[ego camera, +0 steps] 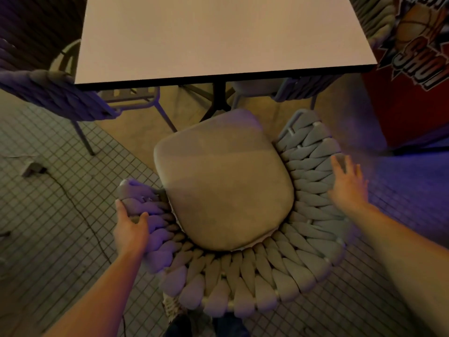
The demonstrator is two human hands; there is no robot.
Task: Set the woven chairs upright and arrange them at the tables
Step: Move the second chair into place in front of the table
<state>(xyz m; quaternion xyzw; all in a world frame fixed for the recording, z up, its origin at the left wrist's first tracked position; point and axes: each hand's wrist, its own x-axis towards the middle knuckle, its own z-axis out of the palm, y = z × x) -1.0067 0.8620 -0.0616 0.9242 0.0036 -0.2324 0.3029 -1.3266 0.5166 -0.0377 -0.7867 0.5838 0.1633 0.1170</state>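
A woven chair [243, 278] with a thick braided grey back and a tan seat cushion [223, 181] stands upright right below me, facing a square white table [218, 35]. My left hand [131, 229] grips the left arm of the woven back, thumb over the top. Over the chair's right arm, my right hand [347, 183] has its fingers spread; whether it touches the weave I cannot tell. A second woven chair [53, 93] stands at the table's left side. A third woven chair [303, 86] is tucked partly under the table's right front.
A red cabinet [413, 69] with basketball graphics stands close on the right. Another woven chair back [374, 18] shows at the top right. On the tiled floor at left lie a small plug block [32, 167] and a thin cable [80, 210]. The table's black pedestal [218, 96] is ahead of the cushion.
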